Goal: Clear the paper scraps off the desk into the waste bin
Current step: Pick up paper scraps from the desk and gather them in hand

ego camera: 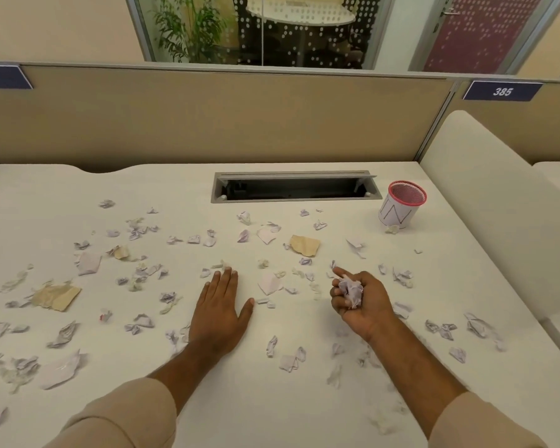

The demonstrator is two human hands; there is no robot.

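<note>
1. I see my left hand (220, 313) lying flat on the white desk (304, 409), palm down, fingers straight and close together, thumb spread out to the right. It holds nothing; its fingertips (227, 270) touch a small pale scrap near the middle of the desk.
2. My right hand (361, 300) is turned palm up and curled around a wad of crumpled scraps (351, 291), whitish-lilac in colour. The fingers are closed on the wad except the index finger, which sticks out toward the far left. Whether the hand rests on the desk or sits just above it, I cannot tell.
3. Loose paper scraps (143, 321) are strewn over most of the desk, thickest on the left half and along the middle band, with more behind and to the right of my right wrist.
4. Among them are two tan pieces: one larger tan piece (57, 296) at the left, and another tan piece (305, 244) past my right hand.
5. A flat pinkish-white piece (270, 282) lies between my two hands.
6. The waste bin (401, 205) is a small mesh cup with a red rim and a white paper wrap marked with dark strokes. It stands upright at the far right of the desk, well apart from both hands.
7. One small scrap (392, 229) lies against the bin's base on the near side.
8. A grey cable hatch (295, 186) sits open in the desk just left of the bin, along the far edge.
9. Beige sleeves (123, 415) cover both forearms near the bottom edge.
</note>
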